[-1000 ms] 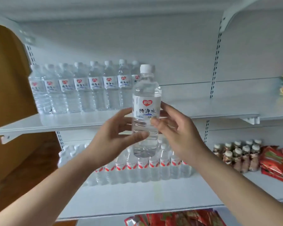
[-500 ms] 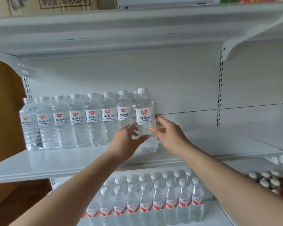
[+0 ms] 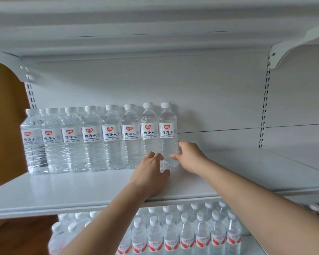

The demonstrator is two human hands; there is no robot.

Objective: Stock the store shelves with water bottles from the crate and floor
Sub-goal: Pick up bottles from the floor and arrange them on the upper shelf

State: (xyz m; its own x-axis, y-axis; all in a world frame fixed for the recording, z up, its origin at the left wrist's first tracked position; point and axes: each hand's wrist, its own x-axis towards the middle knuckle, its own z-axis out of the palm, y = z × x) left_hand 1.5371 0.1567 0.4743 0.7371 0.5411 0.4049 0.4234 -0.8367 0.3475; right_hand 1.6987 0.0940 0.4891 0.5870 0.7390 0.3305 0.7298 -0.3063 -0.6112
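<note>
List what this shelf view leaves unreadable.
Head view:
- Rightmost clear plastic water bottle: base covered by left hand and right hand.
- Rear row of clear bottles: count hidden behind front row.
- Red-labelled lower-shelf bottles: cut off by bottom edge and forearms.
- Crate, floor: outside the frame.

A shop — white metal shelving point(image 3: 99, 188) hung on slotted uprights point(image 3: 263, 107) with a curved white bracket point(image 3: 291, 50), stocked with a row of identical clear plastic water bottles point(image 3: 92, 138), white-capped, labels facing out — more red-labelled bottles point(image 3: 184, 234) packed on the shelf below.
</note>
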